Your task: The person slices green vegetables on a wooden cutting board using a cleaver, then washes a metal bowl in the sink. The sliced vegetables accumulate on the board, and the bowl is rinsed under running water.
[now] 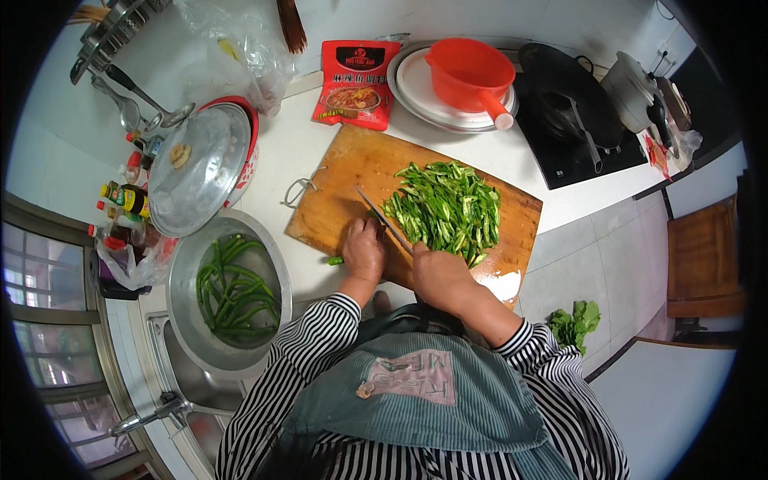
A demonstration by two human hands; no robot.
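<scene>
My right hand (444,279) grips a kitchen knife (387,222), its blade slanting up and left across a wooden cutting board (342,162). Just left of the blade, my left hand (364,249) presses a green chili pepper (336,260) to the board. Most of that pepper is hidden under the fingers; one end pokes out on the left. A large heap of sliced green peppers (450,210) lies right of the knife. Whole green peppers (234,288) rest in a wide metal basin (280,264) to my left.
Behind the basin stands a pot with a metal lid (204,162), beside several sauce bottles (126,199). A red seasoning packet (354,90) and a red plastic ladle (468,72) on stacked lids sit behind the board. A black wok (570,102) is on the cooktop at right; a sink (210,390) is at left.
</scene>
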